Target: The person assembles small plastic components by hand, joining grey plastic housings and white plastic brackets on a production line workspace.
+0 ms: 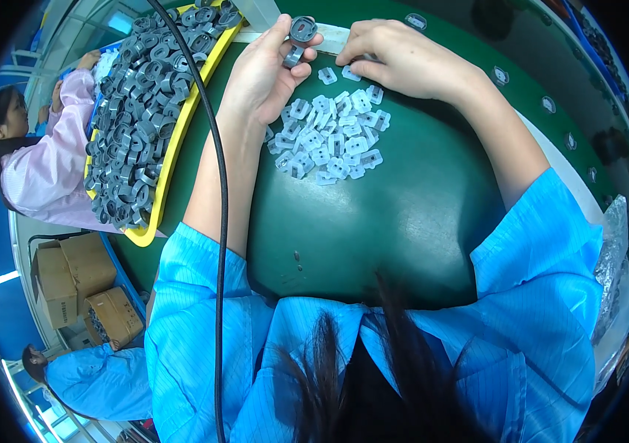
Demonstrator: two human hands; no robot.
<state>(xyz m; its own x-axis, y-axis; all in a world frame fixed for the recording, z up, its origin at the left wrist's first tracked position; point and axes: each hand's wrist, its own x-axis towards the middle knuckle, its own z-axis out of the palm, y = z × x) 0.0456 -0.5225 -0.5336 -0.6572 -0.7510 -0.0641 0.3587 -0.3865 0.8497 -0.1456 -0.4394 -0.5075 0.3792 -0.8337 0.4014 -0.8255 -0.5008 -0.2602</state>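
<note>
My left hand [259, 77] is closed around a dark grey plastic part [303, 29] with a round, cup-like top and a curved band below, held up over the green work surface. My right hand [410, 59] has its fingers bent and drawn together at the far edge of the table; what they hold, if anything, is hidden. Just under its thumb lies a small translucent plastic piece [350, 73], with another translucent piece [327, 75] beside it. Nearer to me spreads a loose pile of similar translucent pieces [336, 140], between my two forearms.
A yellow-rimmed tray [158, 199] heaped with grey parts stands at the left. A black cable [218, 177] hangs across my left forearm. Beyond my right arm, a green strip [525, 92] carries several spaced parts. Co-workers sit at the left, near cardboard boxes [78, 273].
</note>
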